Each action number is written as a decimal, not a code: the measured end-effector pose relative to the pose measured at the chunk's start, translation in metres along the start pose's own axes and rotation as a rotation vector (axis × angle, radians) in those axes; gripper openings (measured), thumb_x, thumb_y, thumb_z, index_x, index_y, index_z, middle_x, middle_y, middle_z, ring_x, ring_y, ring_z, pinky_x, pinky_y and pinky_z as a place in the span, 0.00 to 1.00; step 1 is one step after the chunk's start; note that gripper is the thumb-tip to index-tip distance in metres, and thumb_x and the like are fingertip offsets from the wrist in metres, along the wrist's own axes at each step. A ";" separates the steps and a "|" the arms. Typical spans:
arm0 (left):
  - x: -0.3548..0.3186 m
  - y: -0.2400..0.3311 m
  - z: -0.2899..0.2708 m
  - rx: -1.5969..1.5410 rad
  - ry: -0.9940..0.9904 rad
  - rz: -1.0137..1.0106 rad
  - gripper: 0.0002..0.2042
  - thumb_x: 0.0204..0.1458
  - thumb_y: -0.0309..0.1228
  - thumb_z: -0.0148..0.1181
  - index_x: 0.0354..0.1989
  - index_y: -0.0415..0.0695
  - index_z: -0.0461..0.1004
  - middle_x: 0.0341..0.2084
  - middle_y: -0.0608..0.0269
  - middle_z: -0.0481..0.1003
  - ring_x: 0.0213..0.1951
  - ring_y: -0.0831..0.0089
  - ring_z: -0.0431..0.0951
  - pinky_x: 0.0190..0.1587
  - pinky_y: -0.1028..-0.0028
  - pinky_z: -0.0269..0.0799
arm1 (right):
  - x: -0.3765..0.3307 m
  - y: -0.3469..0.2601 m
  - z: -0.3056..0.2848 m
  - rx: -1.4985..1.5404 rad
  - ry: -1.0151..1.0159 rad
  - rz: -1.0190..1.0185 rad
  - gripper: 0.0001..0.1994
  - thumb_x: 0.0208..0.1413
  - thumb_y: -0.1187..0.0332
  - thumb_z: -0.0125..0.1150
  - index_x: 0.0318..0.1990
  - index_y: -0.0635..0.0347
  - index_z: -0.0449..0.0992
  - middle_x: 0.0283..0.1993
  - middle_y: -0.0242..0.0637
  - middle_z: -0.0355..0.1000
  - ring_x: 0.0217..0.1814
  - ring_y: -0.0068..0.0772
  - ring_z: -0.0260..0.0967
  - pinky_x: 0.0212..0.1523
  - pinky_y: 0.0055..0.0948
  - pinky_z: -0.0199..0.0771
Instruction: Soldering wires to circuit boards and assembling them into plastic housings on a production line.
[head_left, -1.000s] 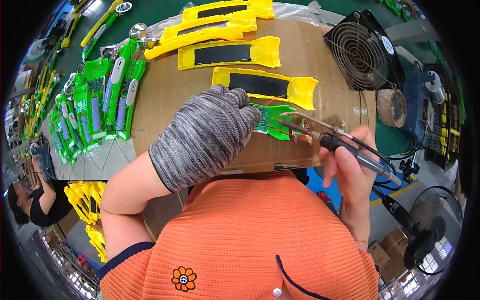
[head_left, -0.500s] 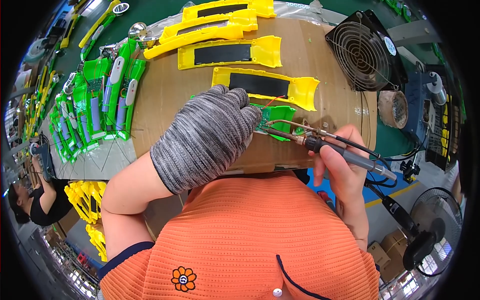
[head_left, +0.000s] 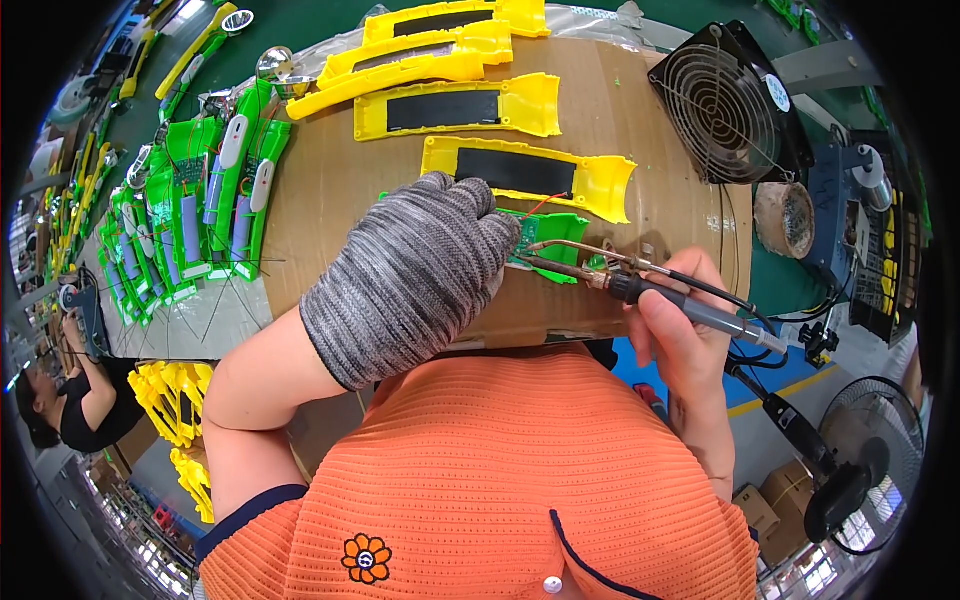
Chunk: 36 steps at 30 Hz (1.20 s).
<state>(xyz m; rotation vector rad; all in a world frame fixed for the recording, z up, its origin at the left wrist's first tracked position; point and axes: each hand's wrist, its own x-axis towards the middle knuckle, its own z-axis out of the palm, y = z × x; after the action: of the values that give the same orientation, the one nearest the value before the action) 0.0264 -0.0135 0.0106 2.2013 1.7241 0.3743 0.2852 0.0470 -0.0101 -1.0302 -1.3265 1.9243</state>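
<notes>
My left hand (head_left: 415, 275), in a grey knitted glove, is closed over a green plastic housing (head_left: 562, 262) that lies on the cardboard. Most of that housing is hidden beneath the glove, as are my fingertips. At its uncovered end shows a small green circuit board (head_left: 527, 236) with a thin red wire (head_left: 548, 203). In my bare right hand (head_left: 685, 325) is a soldering iron (head_left: 705, 312) with a thin curved metal tube along its side. Its tip points left and meets the board's edge; whether it touches cannot be made out.
Yellow shells with black pads (head_left: 515, 170) lie beyond my hands. Green housings with batteries and wires (head_left: 190, 220) are lined up at left. A square black fan (head_left: 730, 105) and a round tin (head_left: 784, 220) stand at right. A person in black (head_left: 85, 385) sits far left.
</notes>
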 end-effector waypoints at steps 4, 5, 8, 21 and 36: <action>0.000 0.001 0.001 -0.007 0.012 -0.008 0.08 0.48 0.26 0.64 0.37 0.42 0.77 0.32 0.55 0.74 0.37 0.55 0.75 0.39 0.60 0.73 | 0.003 -0.001 -0.015 0.055 0.088 -0.088 0.09 0.57 0.79 0.58 0.41 0.63 0.64 0.27 0.42 0.72 0.13 0.21 0.61 0.15 0.20 0.62; 0.001 0.001 0.002 -0.004 0.004 -0.012 0.08 0.48 0.26 0.64 0.37 0.42 0.77 0.32 0.55 0.74 0.37 0.55 0.75 0.39 0.60 0.73 | 0.005 0.000 -0.022 0.084 0.088 -0.120 0.09 0.57 0.78 0.58 0.42 0.63 0.63 0.29 0.45 0.72 0.12 0.21 0.61 0.15 0.20 0.62; -0.002 0.003 -0.001 0.017 -0.016 -0.033 0.08 0.48 0.26 0.64 0.38 0.42 0.78 0.33 0.55 0.74 0.37 0.55 0.75 0.40 0.60 0.73 | 0.012 -0.001 -0.030 0.122 0.069 -0.183 0.10 0.60 0.72 0.56 0.42 0.64 0.62 0.31 0.52 0.72 0.12 0.23 0.60 0.16 0.20 0.63; 0.033 -0.027 -0.009 0.411 -0.044 0.087 0.18 0.50 0.31 0.59 0.50 0.43 0.74 0.43 0.57 0.75 0.47 0.59 0.75 0.49 0.61 0.70 | 0.021 0.018 -0.041 0.266 0.192 -0.282 0.11 0.63 0.67 0.54 0.37 0.62 0.59 0.18 0.41 0.64 0.13 0.28 0.59 0.24 0.23 0.71; 0.067 -0.128 -0.102 0.351 0.135 0.026 0.34 0.55 0.26 0.60 0.71 0.47 0.54 0.44 0.46 0.70 0.41 0.47 0.72 0.47 0.56 0.71 | 0.019 0.022 -0.041 0.397 0.315 -0.315 0.08 0.65 0.67 0.54 0.37 0.56 0.62 0.16 0.30 0.58 0.11 0.21 0.53 0.35 0.27 0.71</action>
<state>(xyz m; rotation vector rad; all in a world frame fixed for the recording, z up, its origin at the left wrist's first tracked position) -0.1118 0.0887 0.0528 2.4929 1.9614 0.2446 0.3085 0.0750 -0.0449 -0.8250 -0.8290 1.6195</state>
